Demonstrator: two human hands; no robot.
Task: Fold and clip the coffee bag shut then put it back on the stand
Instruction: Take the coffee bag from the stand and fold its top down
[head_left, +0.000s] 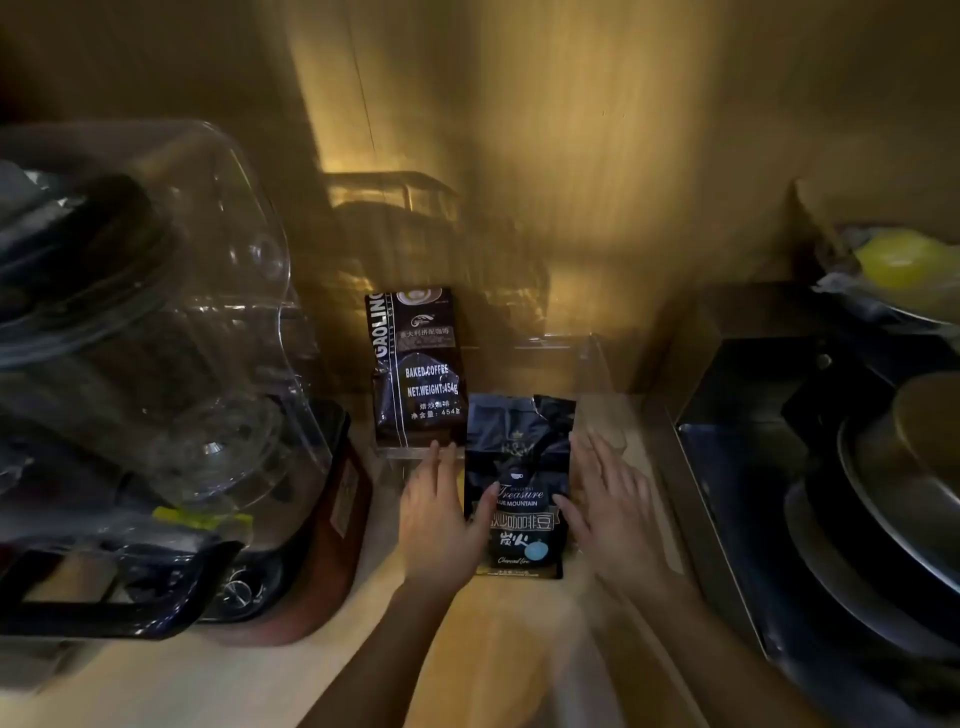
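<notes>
glossy foil-like coffee bag (519, 483), seemingly clear plastic stand (415, 452), matt wooden counter (509, 649).

left hand (441, 519), right hand (615, 512) forward, fingers straight, thumbs inward

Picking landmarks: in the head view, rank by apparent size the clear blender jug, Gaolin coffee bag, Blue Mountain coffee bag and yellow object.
1. clear blender jug, largest, though nearest the camera.
2. Gaolin coffee bag and Blue Mountain coffee bag look alike; not ranked.
3. yellow object, smallest, partly hidden.

Two coffee bags: Blue Mountain (519, 493), Gaoling (420, 364). Two hands: left hand (440, 519), right hand (610, 512). One blender (208, 338).
</notes>
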